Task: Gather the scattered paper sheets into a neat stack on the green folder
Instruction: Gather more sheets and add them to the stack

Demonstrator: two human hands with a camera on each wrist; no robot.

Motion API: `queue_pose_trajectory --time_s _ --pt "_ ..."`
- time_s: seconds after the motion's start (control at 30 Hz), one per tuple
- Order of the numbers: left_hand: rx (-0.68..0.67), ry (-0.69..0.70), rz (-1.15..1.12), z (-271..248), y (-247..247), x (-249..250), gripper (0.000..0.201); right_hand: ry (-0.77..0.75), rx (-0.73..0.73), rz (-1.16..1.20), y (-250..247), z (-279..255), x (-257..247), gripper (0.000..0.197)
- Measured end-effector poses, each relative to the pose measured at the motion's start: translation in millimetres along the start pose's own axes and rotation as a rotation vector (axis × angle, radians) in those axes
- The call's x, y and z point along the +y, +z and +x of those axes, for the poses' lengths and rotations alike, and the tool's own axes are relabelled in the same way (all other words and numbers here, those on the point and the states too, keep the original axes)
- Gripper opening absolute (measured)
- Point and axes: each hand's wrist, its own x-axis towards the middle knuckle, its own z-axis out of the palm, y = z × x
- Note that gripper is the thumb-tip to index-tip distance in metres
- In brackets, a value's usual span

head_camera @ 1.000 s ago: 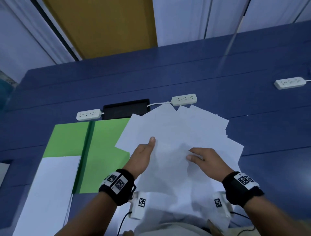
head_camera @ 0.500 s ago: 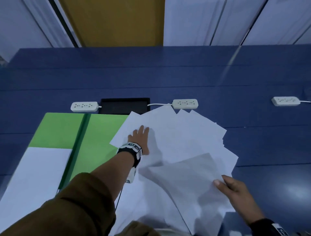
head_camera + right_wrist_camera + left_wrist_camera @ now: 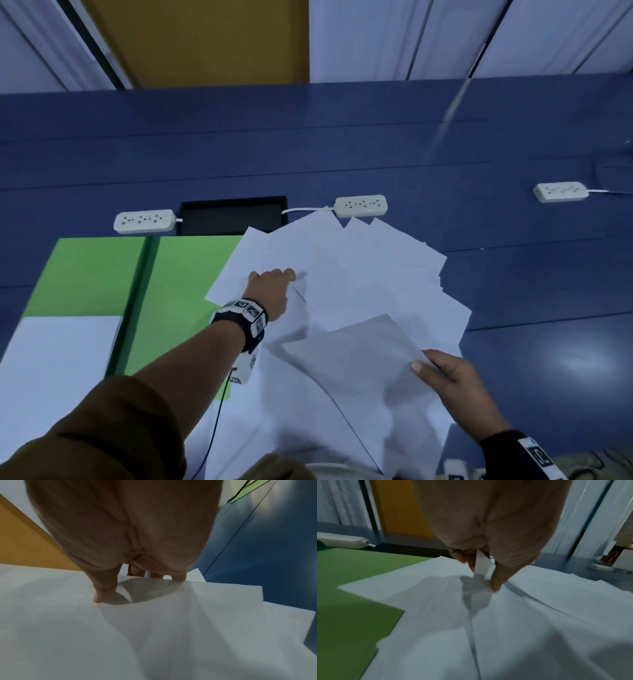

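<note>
A fan of white paper sheets [image 3: 363, 274] lies on the blue table, its left edge overlapping the open green folder [image 3: 185, 274]. My left hand [image 3: 284, 275] reaches over the fan's left side and pinches the raised corner of one sheet [image 3: 482, 563] between thumb and fingertips [image 3: 495, 585]. My right hand [image 3: 431, 363] grips the right edge of a lifted, shaded sheet [image 3: 352, 359] at the near right, thumb on top and fingers beneath. The right wrist view shows that sheet [image 3: 154, 615] curling under the right hand [image 3: 125, 588].
A white sheet [image 3: 58, 363] lies on the folder's left half. Three white power strips [image 3: 144, 221] [image 3: 360, 205] [image 3: 561, 191] and a black recess [image 3: 233, 216] sit behind the papers. Blue table [image 3: 548, 291] stretches to the right and far side.
My left hand, flat on the sheets half a second ago, now has curled fingers pinching a sheet corner. The right hand keeps holding the lifted sheet at the near right.
</note>
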Motion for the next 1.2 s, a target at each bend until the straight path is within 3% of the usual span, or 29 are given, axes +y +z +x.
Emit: queue_pose_trajectory --time_s 0.27,0.37,0.53,0.7,0.8,0.9,0.97,1.1,1.2 --pt "0.194 -0.014 -0.428 -55.2 7.1 -10.9 0.009 0.003 -0.030 -0.007 7.4 18.6 -24.2 0.016" --pt "0.228 -0.008 -0.681 -82.7 -4.5 -16.6 0.007 -0.006 -0.027 -0.047 7.0 27.9 -25.2 0.014" --pt "0.153 0.111 -0.859 -131.7 -48.1 -20.2 0.009 -0.111 -0.013 -0.188 15.8 41.8 -40.4 0.019" --pt "0.026 0.254 -0.948 -171.5 -101.1 -10.5 0.006 -0.379 -0.215 -0.410 43.4 56.8 -82.8 0.031" --pt "-0.047 0.294 -1.036 -186.6 -122.7 -8.8 0.005 -0.475 -0.326 -0.451 64.8 59.1 -106.8 0.028" --pt "-0.032 0.272 -1.233 -197.4 -131.4 -13.1 0.005 -0.390 -0.416 -0.244 78.3 55.4 -124.2 0.016" --pt "0.064 0.211 -1.419 -201.1 -128.8 -18.2 0.008 -0.336 -0.459 -0.112 79.2 54.7 -127.5 0.009" --pt "0.193 0.088 -1.859 -200.6 -112.2 -23.8 0.013 -0.182 -0.503 0.136 75.2 54.7 -120.3 0.022" --pt "0.229 0.011 -2.002 -195.0 -97.1 -17.4 0.009 -0.057 -0.496 0.254 75.2 53.9 -105.7 0.023"
